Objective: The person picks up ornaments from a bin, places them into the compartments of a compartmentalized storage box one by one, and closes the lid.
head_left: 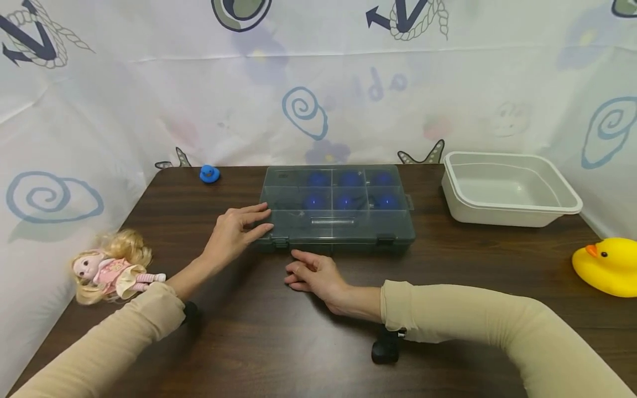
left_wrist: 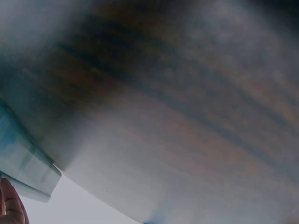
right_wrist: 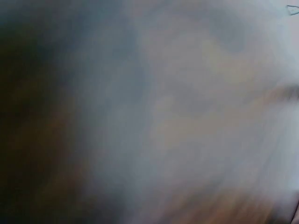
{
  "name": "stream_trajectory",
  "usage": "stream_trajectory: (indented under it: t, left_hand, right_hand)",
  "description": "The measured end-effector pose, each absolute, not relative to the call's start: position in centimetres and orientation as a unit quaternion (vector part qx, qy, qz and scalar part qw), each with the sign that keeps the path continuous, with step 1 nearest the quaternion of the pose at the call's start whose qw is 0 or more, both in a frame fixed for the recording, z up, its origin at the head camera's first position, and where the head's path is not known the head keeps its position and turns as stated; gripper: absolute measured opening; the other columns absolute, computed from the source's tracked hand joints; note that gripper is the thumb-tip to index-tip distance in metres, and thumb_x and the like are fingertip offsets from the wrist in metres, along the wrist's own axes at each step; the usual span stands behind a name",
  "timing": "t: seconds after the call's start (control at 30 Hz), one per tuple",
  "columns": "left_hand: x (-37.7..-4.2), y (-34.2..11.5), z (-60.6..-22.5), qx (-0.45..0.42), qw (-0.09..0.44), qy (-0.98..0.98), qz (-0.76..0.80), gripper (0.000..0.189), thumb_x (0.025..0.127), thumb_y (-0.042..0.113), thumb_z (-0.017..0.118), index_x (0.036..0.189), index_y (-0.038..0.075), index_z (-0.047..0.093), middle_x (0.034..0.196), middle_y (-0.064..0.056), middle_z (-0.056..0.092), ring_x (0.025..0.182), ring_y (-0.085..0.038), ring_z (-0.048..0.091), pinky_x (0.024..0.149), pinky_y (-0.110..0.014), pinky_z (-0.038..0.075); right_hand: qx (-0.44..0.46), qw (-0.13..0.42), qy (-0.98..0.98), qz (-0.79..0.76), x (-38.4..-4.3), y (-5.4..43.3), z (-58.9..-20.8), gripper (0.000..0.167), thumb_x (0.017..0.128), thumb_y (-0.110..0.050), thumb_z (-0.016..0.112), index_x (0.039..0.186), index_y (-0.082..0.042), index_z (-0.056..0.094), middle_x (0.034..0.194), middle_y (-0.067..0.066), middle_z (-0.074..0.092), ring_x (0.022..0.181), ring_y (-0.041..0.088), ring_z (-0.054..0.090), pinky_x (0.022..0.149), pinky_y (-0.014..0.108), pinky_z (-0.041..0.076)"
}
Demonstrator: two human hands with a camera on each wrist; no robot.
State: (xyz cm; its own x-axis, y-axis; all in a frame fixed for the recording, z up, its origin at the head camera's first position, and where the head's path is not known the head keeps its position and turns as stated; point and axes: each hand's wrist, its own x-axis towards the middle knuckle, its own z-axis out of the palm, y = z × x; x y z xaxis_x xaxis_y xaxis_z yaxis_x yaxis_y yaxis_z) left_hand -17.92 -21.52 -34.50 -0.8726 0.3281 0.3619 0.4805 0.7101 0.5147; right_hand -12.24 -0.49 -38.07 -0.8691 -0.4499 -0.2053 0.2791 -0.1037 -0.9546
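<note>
A dark translucent compartment box [head_left: 338, 224] lies flat at the back middle of the table, its lid down. Through the lid I see several blue round things [head_left: 345, 202] in separate compartments. My left hand [head_left: 231, 235] touches the box's left side near the front corner, fingers nearly straight. In the left wrist view, fingertips [left_wrist: 11, 203] meet the box's edge [left_wrist: 35, 170]. Just in front of the box, below its left latch [head_left: 281, 242], my right hand [head_left: 320, 281] holds nothing, its fingers loosely bent. The right wrist view is too blurred to read.
A doll [head_left: 114, 273] lies at the left edge, and a small blue duck [head_left: 209, 174] sits at the back left. To the right stand a white plastic basin [head_left: 512, 213] and a large yellow duck [head_left: 609, 268]. A printed curtain [head_left: 348, 110] hangs behind the table [head_left: 278, 354].
</note>
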Motion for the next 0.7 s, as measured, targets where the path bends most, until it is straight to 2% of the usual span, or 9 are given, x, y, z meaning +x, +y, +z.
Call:
stream_trajectory:
  t: [0.13, 0.37, 0.53, 0.7]
  left_hand:
    - [-17.9, -21.6, -34.5, -0.219, 0.124, -0.917, -0.309, 0.039, 0.086, 0.019, 0.069, 0.12, 0.001, 0.063, 0.13, -0.014, 0.058, 0.066, -0.017, 0.056, 0.044, -0.023, 0.037]
    - [-18.0, -21.6, -34.5, -0.216, 0.123, -0.919, -0.307, 0.039, 0.086, 0.019, 0.069, 0.12, 0.001, 0.063, 0.129, -0.014, 0.058, 0.075, -0.023, 0.063, 0.046, -0.023, 0.04]
    - [-18.0, -21.5, -34.4, -0.219, 0.118, -0.92, -0.304, 0.039, 0.087, 0.02, 0.069, 0.12, 0.001, 0.063, 0.13, -0.014, 0.057, 0.063, -0.019, 0.06, 0.043, -0.023, 0.038]
    - [-17.9, -21.5, -34.4, -0.218, 0.117, -0.92, -0.304, 0.039, 0.087, 0.019, 0.069, 0.12, 0.001, 0.063, 0.129, -0.015, 0.058, 0.066, -0.02, 0.065, 0.042, -0.023, 0.039]
  right_hand:
    - [-0.056, 0.236, 0.613, -0.752, -12.0, -1.3, -38.2, 0.047, 0.099, -0.003, 0.045, 0.142, 0.008, 0.032, 0.13, 0.028, 0.052, 0.097, 0.02, 0.066, 0.088, 0.031, 0.053]
    - [-0.041, 0.215, 0.604, -0.767, -11.8, -2.1, -38.4, 0.046, 0.098, 0.0, 0.045, 0.141, 0.009, 0.032, 0.132, 0.027, 0.05, 0.103, 0.023, 0.065, 0.09, 0.029, 0.051]
    - [-0.04, 0.213, 0.595, -0.774, -11.7, -2.2, -38.5, 0.046, 0.098, 0.001, 0.044, 0.141, 0.01, 0.031, 0.133, 0.028, 0.048, 0.104, 0.024, 0.064, 0.091, 0.029, 0.051]
    - [-0.035, 0.214, 0.589, -0.778, -11.8, -2.0, -38.6, 0.042, 0.097, 0.004, 0.043, 0.137, 0.011, 0.036, 0.128, 0.029, 0.051, 0.104, 0.025, 0.064, 0.091, 0.03, 0.051]
